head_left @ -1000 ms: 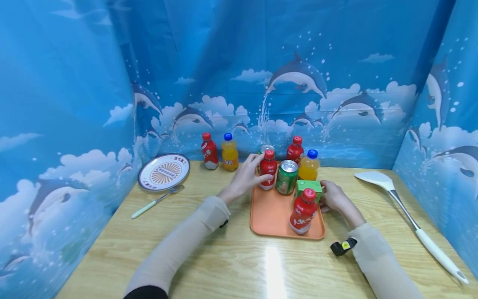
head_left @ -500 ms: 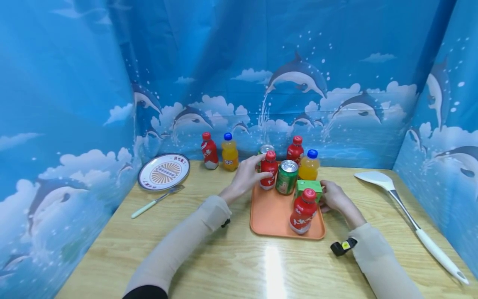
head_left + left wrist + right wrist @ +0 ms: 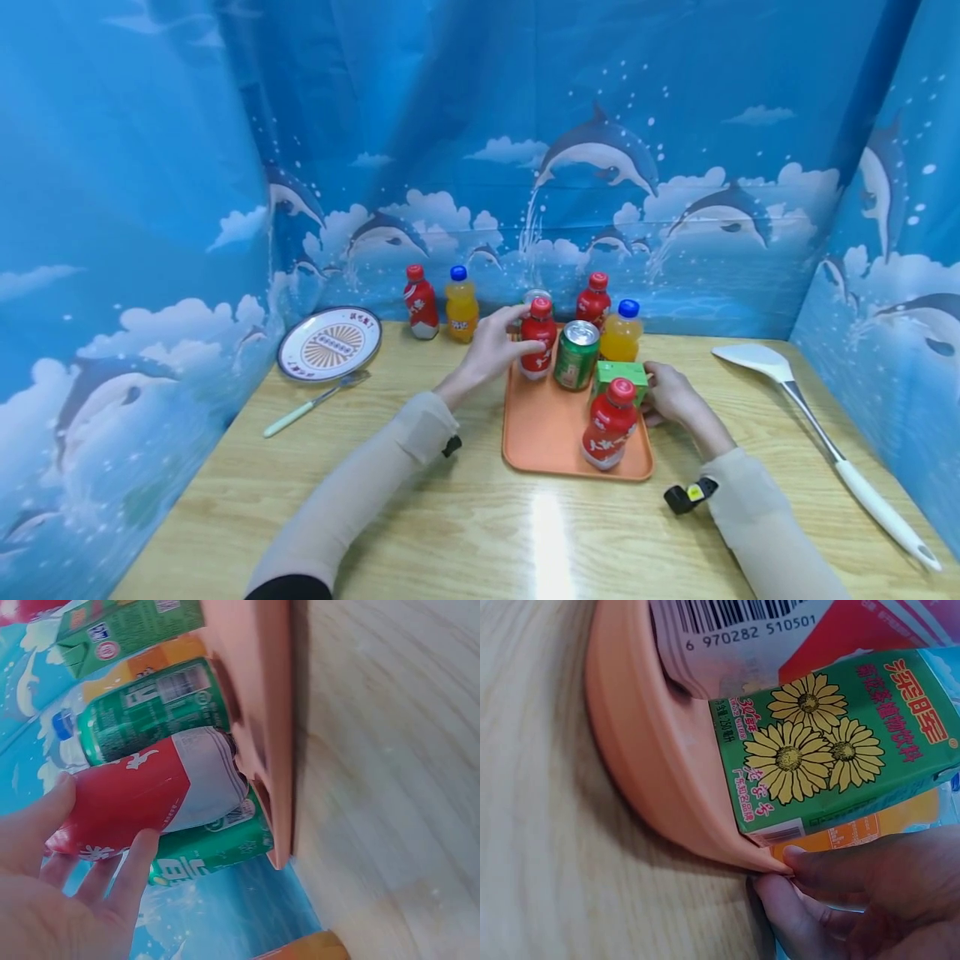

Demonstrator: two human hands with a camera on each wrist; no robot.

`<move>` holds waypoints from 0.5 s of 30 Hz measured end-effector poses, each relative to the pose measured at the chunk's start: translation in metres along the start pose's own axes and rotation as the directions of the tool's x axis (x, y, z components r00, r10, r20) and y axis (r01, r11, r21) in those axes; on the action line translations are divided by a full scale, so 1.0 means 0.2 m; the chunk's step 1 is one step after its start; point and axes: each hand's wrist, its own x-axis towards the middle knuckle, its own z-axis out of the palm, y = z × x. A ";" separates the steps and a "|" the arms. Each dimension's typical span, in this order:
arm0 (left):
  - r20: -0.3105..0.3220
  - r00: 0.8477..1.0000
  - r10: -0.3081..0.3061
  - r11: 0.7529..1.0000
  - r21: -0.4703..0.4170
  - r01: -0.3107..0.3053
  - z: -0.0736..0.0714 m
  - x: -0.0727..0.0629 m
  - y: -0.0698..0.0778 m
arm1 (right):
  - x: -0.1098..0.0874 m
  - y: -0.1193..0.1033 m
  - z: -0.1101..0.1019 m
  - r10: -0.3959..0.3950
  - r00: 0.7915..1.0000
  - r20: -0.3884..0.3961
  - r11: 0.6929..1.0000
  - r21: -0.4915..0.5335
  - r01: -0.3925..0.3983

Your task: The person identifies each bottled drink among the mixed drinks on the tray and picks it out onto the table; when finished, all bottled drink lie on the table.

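My left hand (image 3: 493,343) grips a red bottle (image 3: 536,354) with a red cap, near the back left of the orange tray (image 3: 551,437). In the left wrist view the thumb and fingers lie around the upper part of that red bottle (image 3: 142,799), with green cans on both sides of it. One green can (image 3: 576,358) stands just right of the bottle; the other is mostly hidden behind it. My right hand (image 3: 670,395) pinches the tray's right rim (image 3: 697,836) between thumb and finger, beside a green drink carton (image 3: 825,742) with yellow flowers.
Another red bottle (image 3: 609,425) stands at the tray's front right. Behind the carton are an orange drink bottle (image 3: 621,333) and a red bottle (image 3: 594,302). At left lie a plate (image 3: 330,344) and fork (image 3: 311,407); a long-handled white turner (image 3: 817,425) lies right.
The red bottle in my left hand shifts slightly right, then back left, staying over the tray's back left. My right hand keeps its pinch on the rim.
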 end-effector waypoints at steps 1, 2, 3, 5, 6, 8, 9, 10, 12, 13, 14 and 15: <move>0.003 1.000 -0.005 1.000 -0.008 0.005 -0.01 0.00 0.01 | 0.00 0.00 0.00 0.000 1.000 0.000 1.000 -0.003 0.000; 0.006 1.000 -0.014 1.000 -0.016 0.015 -0.01 0.00 0.01 | 0.00 0.00 0.00 0.000 1.000 0.000 1.000 -0.004 0.000; 0.010 1.000 -0.023 0.999 -0.023 0.023 -0.02 0.00 0.02 | 0.00 0.00 0.00 0.000 1.000 0.000 1.000 -0.006 0.000; 0.023 0.999 -0.045 0.998 -0.041 0.046 -0.04 0.00 0.03 | 0.00 0.00 0.00 0.001 1.000 0.000 1.000 -0.005 -0.001; 0.031 0.998 -0.062 0.997 -0.053 0.064 -0.04 0.00 0.04 | 0.00 0.00 0.00 0.001 1.000 0.000 1.000 -0.004 -0.001; 0.050 0.994 -0.092 0.992 -0.086 0.096 -0.06 0.00 0.05 | 0.00 0.00 0.00 -0.001 1.000 -0.002 1.000 -0.001 0.001; 0.063 0.992 -0.109 0.988 -0.107 0.115 -0.07 0.00 0.06 | 0.00 0.00 0.00 -0.001 1.000 -0.003 1.000 0.001 0.001; 0.077 0.989 -0.125 0.982 -0.133 0.134 -0.07 0.00 0.06 | 0.00 0.00 0.00 -0.003 1.000 -0.005 1.000 0.003 0.003; 0.109 0.982 -0.155 0.967 -0.185 0.173 -0.09 0.01 0.07 | 0.00 0.00 0.01 -0.006 1.000 -0.008 1.000 0.006 0.006; 0.124 0.979 -0.165 0.960 -0.208 0.188 -0.10 0.01 0.07 | 0.00 0.00 0.01 -0.009 1.000 -0.010 1.000 0.008 0.009; 0.140 0.974 -0.178 0.951 -0.232 0.207 -0.11 0.02 0.07 | 0.00 0.00 0.01 -0.012 1.000 -0.010 1.000 0.009 0.012; 0.154 0.970 -0.187 0.942 -0.253 0.221 -0.11 0.02 0.08 | 0.00 0.00 0.01 -0.014 1.000 -0.012 1.000 0.008 0.014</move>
